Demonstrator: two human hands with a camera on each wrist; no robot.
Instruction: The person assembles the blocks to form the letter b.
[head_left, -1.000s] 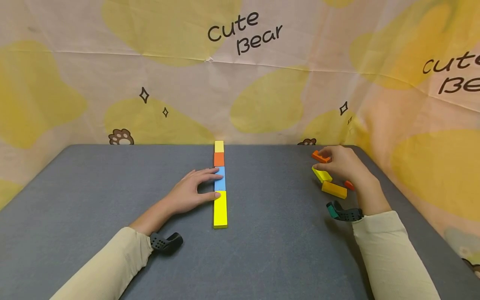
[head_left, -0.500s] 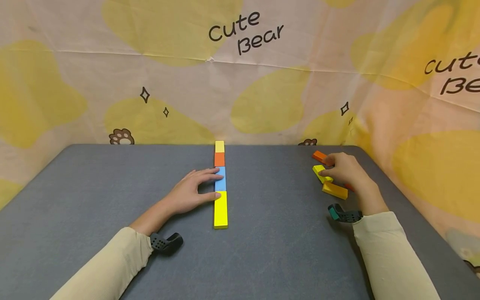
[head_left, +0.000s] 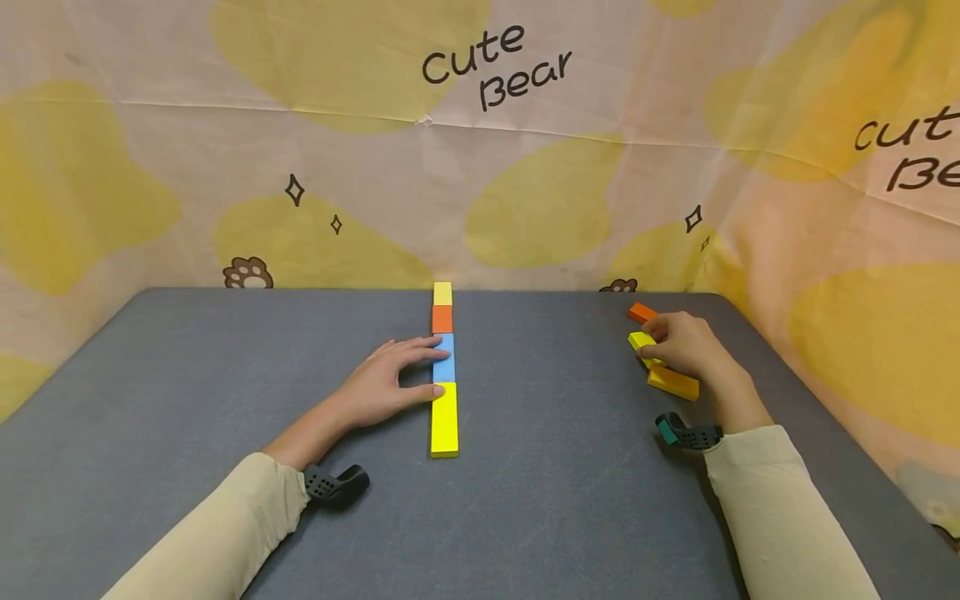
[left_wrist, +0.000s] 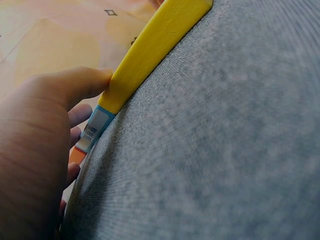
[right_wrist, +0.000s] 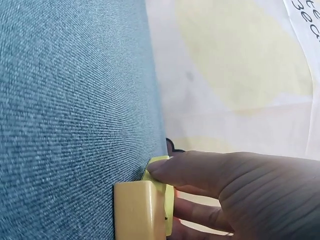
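Close by R hand (head_left: pixel 688 343) + yellow blk (head_left: pixel 639 340): amber blk (head_left: pixel 673 383) nearside, orange blk (head_left: pixel 642 312) beyond

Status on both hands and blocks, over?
Left hand touching blue rectangular block and long yellow rectangular block. Right hand curled around separate yellow rectangular block. Amber rectangular block crowding its near end.

Left hand (head_left: pixel 378 383): thumb on long yellow block (head_left: pixel 444 425), fingers on blue block (head_left: pixel 445 370). Row runs on end to end: red-orange block (head_left: pixel 442 318), pale yellow block (head_left: pixel 442 293). Right hand (head_left: pixel 690 348): thumb and fingers pinch lemon-yellow block (head_left: pixel 639 340); amber block (head_left: pixel 673 382) at its near end, orange block (head_left: pixel 641 312) beyond. Grey worktop (head_left: pixel 540 475).
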